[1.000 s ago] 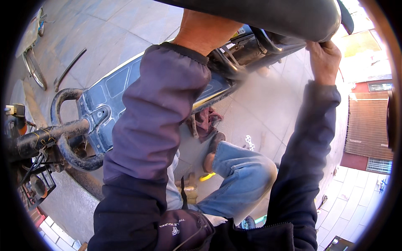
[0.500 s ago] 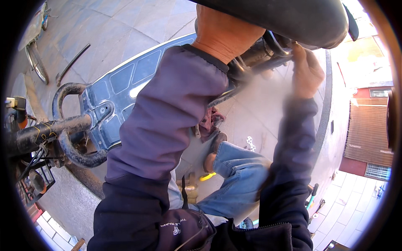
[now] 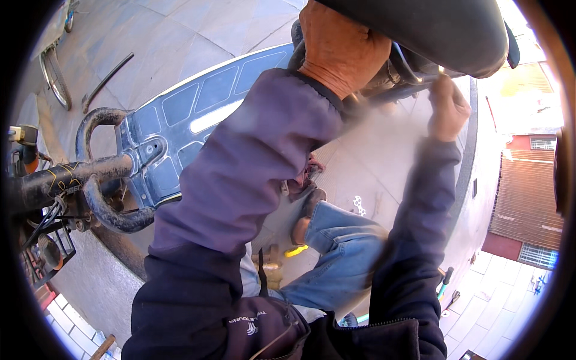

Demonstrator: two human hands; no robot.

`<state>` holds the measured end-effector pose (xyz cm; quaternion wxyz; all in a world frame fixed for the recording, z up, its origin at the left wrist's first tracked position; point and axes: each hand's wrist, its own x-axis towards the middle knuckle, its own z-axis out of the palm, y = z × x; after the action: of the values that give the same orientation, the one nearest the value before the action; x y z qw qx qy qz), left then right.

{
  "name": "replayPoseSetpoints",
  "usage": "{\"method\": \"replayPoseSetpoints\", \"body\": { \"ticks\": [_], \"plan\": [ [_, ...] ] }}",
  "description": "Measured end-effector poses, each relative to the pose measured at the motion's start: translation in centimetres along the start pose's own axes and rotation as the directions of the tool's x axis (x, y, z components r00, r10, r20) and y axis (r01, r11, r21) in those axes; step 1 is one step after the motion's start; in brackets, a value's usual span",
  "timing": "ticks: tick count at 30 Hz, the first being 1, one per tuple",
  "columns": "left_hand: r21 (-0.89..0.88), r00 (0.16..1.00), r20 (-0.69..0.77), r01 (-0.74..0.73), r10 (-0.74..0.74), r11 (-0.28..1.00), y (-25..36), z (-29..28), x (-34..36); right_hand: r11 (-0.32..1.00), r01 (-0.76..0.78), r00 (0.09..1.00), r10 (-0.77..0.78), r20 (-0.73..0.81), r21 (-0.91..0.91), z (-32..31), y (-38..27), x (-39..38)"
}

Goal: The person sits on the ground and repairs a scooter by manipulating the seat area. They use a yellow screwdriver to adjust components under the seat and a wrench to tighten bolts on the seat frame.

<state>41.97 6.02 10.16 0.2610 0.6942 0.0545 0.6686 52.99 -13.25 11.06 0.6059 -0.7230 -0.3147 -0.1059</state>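
Observation:
A scooter lies across my view, with a blue deck (image 3: 174, 102) and a black saddle (image 3: 444, 30) at the upper right. My left hand (image 3: 345, 51) is closed just under the saddle's left side; its fingertips and whatever they hold are hidden. To the right, my right hand (image 3: 449, 111) is raised in a pinch below the saddle's rounded end. A small pale tip shows above its fingers, too small to name. Between my hands runs a dark metal tube (image 3: 402, 90) under the saddle.
Black bent bars (image 3: 99, 129) and the scooter's dark column (image 3: 66, 183) are at the left. A flat multi-hole wrench (image 3: 359, 205) and a dark red cloth (image 3: 303, 180) lie on the ground. A bicycle wheel (image 3: 55, 78) and a thin dark rod (image 3: 108, 82) are at the upper left.
My right hand has moved slightly right and down, its pinch now a little apart from the tube. My left hand and the saddle have shifted slightly right in view.

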Motion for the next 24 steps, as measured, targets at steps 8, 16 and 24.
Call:
{"method": "replayPoseSetpoints", "body": {
  "ticks": [8, 16, 24],
  "plan": [
    [0.168, 0.996, -0.091, 0.017, -0.002, 0.986, 0.7, 0.3, -0.6, 0.957, -0.28, 0.957, 0.273, -0.095, -0.071, 0.2, -4.6, -2.5],
    [-0.068, 0.976, -0.214, 0.034, -0.048, 0.997, 0.4, 1.3, -0.9, 0.957, -0.236, 0.972, 0.233, -0.04, -0.171, 1.8, -4.6, -4.0],
    [0.039, 0.972, -0.223, 0.079, -0.068, 0.996, 1.4, 1.5, -0.3, 0.837, -0.548, 0.837, 0.548, 0.018, -0.002, -0.5, -6.1, -10.4]
  ]
}}
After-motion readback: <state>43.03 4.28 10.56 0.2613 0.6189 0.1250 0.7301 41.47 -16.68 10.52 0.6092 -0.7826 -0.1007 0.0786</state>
